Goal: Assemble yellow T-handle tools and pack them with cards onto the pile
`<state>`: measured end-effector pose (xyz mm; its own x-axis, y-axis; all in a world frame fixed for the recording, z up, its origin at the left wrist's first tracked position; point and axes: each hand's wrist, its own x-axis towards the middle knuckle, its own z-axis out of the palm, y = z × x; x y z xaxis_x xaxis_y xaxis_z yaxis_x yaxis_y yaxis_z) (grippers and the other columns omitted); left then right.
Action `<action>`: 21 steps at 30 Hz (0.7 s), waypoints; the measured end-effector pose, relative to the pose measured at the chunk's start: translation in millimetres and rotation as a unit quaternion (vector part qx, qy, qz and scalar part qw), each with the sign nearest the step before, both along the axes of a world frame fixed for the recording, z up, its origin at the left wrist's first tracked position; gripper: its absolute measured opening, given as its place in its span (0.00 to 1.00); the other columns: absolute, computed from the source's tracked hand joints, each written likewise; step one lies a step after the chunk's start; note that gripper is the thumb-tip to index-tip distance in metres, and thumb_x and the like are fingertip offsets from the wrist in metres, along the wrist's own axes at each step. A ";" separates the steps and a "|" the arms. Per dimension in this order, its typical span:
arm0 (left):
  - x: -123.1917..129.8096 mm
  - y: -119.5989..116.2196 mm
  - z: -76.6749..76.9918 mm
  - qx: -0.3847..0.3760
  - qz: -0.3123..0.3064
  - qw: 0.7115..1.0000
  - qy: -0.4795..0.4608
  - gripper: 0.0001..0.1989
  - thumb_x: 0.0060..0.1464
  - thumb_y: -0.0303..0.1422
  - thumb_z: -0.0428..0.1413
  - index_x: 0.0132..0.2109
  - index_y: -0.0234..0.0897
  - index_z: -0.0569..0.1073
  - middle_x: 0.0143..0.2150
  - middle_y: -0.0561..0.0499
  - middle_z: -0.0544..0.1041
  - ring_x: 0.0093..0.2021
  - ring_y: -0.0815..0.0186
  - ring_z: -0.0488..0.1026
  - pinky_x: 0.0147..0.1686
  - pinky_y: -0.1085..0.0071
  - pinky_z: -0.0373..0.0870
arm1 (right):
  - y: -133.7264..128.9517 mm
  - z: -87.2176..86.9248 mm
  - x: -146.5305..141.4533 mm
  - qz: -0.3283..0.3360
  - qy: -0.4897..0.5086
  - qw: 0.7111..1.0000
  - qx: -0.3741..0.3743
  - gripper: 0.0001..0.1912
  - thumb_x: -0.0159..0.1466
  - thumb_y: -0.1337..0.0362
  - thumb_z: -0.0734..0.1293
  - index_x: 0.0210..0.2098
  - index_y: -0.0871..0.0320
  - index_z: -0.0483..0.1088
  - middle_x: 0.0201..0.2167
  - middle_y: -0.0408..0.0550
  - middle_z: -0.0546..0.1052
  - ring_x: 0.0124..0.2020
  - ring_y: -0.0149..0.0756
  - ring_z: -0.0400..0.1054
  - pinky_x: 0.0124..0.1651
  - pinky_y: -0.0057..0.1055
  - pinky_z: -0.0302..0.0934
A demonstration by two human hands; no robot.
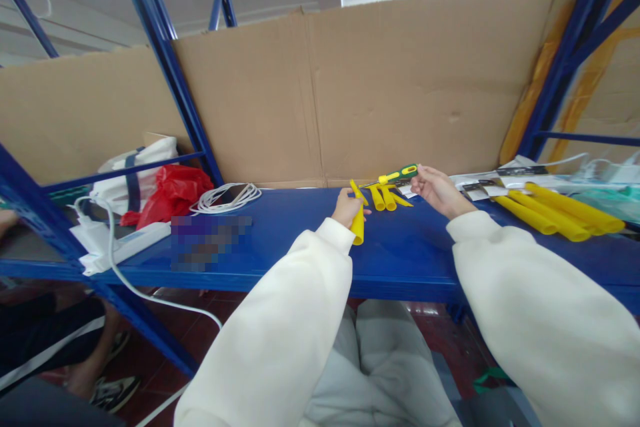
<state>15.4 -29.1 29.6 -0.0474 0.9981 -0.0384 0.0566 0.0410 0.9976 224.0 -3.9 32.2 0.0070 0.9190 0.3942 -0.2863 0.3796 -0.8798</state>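
Near the middle of the blue shelf, my left hand (346,207) is closed around a small yellow tube (359,229), which has a wider lower end. My right hand (436,189) grips the handle end of a green and yellow screwdriver (401,174). Its shaft points left toward the top of the held tube; I cannot tell whether the tip touches it. Just behind and between my hands lie several short yellow tubular pieces (385,197) on the shelf.
Larger yellow tubes (565,213) lie at the right on flat packages. At the left are a coiled white cable (225,198), a red plastic bag (175,192) and a power strip (133,243). A cardboard panel (380,93) backs the blue shelf (300,240). Another person's legs (55,333) show lower left.
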 end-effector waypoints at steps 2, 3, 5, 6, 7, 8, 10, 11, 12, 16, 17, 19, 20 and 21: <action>-0.1 0.1 -0.2 0.000 -0.003 1.000 0.001 0.19 0.61 0.22 0.50 0.57 0.37 0.60 0.47 0.43 0.76 0.25 0.72 0.75 0.17 0.81 0.64 | 1.8 -1.2 1.4 -0.011 -0.002 1.000 0.008 0.16 0.58 0.55 0.74 0.27 0.56 0.65 0.17 0.38 0.67 0.19 0.26 0.62 0.23 0.23 0.59; -0.2 0.1 -0.3 -0.001 -0.004 1.000 0.001 0.19 0.61 0.22 0.50 0.58 0.37 0.60 0.47 0.43 0.77 0.25 0.72 0.75 0.17 0.81 0.64 | 2.5 -1.5 1.9 -0.016 -0.001 1.000 0.007 0.17 0.57 0.54 0.75 0.27 0.55 0.65 0.18 0.38 0.68 0.19 0.26 0.62 0.23 0.23 0.59; -0.3 0.2 -0.6 -0.004 -0.005 1.000 0.002 0.19 0.61 0.22 0.51 0.58 0.37 0.60 0.47 0.43 0.76 0.25 0.73 0.75 0.17 0.81 0.64 | 3.1 -1.5 2.2 -0.021 0.001 1.000 0.001 0.17 0.56 0.53 0.75 0.27 0.55 0.66 0.18 0.38 0.68 0.19 0.25 0.62 0.22 0.23 0.59; -0.4 0.2 -0.6 -0.006 -0.007 1.000 0.002 0.19 0.61 0.22 0.51 0.58 0.36 0.60 0.48 0.42 0.76 0.24 0.73 0.75 0.17 0.81 0.64 | 3.1 -1.4 2.1 -0.023 0.001 1.000 -0.001 0.17 0.55 0.53 0.75 0.27 0.55 0.66 0.18 0.38 0.68 0.19 0.25 0.62 0.22 0.23 0.59; -0.4 0.3 -0.7 -0.007 -0.009 1.000 0.003 0.19 0.61 0.22 0.51 0.58 0.36 0.60 0.48 0.42 0.76 0.24 0.73 0.75 0.17 0.81 0.64 | 2.9 -1.1 2.0 -0.026 0.000 1.000 -0.002 0.18 0.55 0.53 0.75 0.27 0.56 0.65 0.19 0.38 0.68 0.19 0.25 0.62 0.22 0.23 0.59; -0.5 0.3 -0.7 -0.008 -0.011 1.000 0.005 0.19 0.61 0.22 0.50 0.58 0.36 0.59 0.49 0.41 0.76 0.23 0.73 0.74 0.17 0.81 0.63 | 2.7 -0.9 1.8 -0.029 -0.002 1.000 -0.002 0.18 0.55 0.53 0.75 0.26 0.56 0.65 0.19 0.39 0.69 0.19 0.25 0.62 0.22 0.23 0.59; -0.5 0.4 -0.6 -0.011 -0.013 1.000 0.007 0.19 0.60 0.22 0.51 0.57 0.36 0.59 0.49 0.41 0.76 0.23 0.73 0.74 0.17 0.81 0.64 | 2.4 -0.7 1.4 -0.037 -0.004 0.999 -0.001 0.19 0.56 0.53 0.75 0.25 0.56 0.65 0.19 0.39 0.69 0.19 0.25 0.62 0.21 0.24 0.59; -0.6 0.4 -0.5 -0.012 -0.013 1.000 0.007 0.20 0.60 0.22 0.51 0.57 0.36 0.59 0.49 0.41 0.76 0.23 0.73 0.74 0.18 0.80 0.64 | 2.2 -0.8 1.3 -0.040 -0.005 0.999 -0.003 0.19 0.56 0.53 0.75 0.25 0.56 0.64 0.19 0.40 0.69 0.19 0.26 0.62 0.21 0.24 0.59; -0.6 0.3 -0.4 -0.013 -0.012 1.000 0.006 0.20 0.60 0.22 0.51 0.57 0.37 0.59 0.48 0.42 0.76 0.23 0.73 0.74 0.18 0.80 0.64 | 2.2 -0.9 1.2 -0.044 -0.006 0.999 -0.005 0.19 0.56 0.53 0.75 0.25 0.56 0.64 0.18 0.39 0.68 0.18 0.26 0.62 0.21 0.24 0.59; -0.4 -0.7 0.1 -0.010 -0.012 1.000 0.003 0.20 0.60 0.22 0.52 0.58 0.36 0.60 0.48 0.42 0.76 0.23 0.73 0.74 0.19 0.79 0.65 | 2.0 -2.0 1.2 -0.045 -0.011 0.999 -0.009 0.19 0.55 0.52 0.75 0.26 0.56 0.64 0.16 0.38 0.65 0.17 0.25 0.60 0.19 0.22 0.55; -0.3 -1.0 0.2 -0.009 -0.011 1.000 0.003 0.20 0.60 0.22 0.51 0.58 0.36 0.60 0.48 0.42 0.77 0.23 0.73 0.74 0.19 0.79 0.65 | 1.9 -2.0 1.1 -0.043 -0.013 0.999 -0.009 0.19 0.55 0.52 0.75 0.26 0.56 0.65 0.16 0.37 0.65 0.17 0.25 0.60 0.19 0.22 0.55; -0.1 -1.4 0.4 -0.008 -0.007 1.000 0.002 0.20 0.61 0.21 0.51 0.58 0.36 0.60 0.47 0.43 0.77 0.23 0.73 0.74 0.18 0.80 0.64 | 1.0 -1.6 0.5 -0.038 -0.016 0.999 -0.011 0.18 0.55 0.52 0.75 0.27 0.56 0.66 0.16 0.38 0.66 0.17 0.25 0.60 0.19 0.21 0.55; 0.1 -1.4 0.4 -0.007 -0.006 1.000 0.002 0.20 0.61 0.21 0.50 0.58 0.36 0.60 0.46 0.43 0.77 0.23 0.73 0.74 0.18 0.80 0.64 | 0.4 -1.2 0.1 -0.036 -0.016 0.999 -0.013 0.17 0.55 0.53 0.76 0.28 0.56 0.67 0.16 0.38 0.66 0.18 0.25 0.60 0.20 0.21 0.56; 0.2 -1.3 0.4 -0.007 -0.003 1.000 0.002 0.19 0.61 0.21 0.50 0.58 0.36 0.60 0.46 0.43 0.77 0.23 0.73 0.74 0.18 0.80 0.63 | -0.4 -0.7 -0.5 -0.033 -0.014 0.999 -0.014 0.15 0.55 0.54 0.76 0.28 0.56 0.68 0.17 0.38 0.67 0.19 0.25 0.61 0.20 0.21 0.57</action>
<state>15.6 -30.4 30.0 -0.0406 0.9978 -0.0515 0.0602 0.0539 0.9967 223.5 -4.4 31.4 0.0580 0.9274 0.3697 -0.2361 0.3725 -0.8975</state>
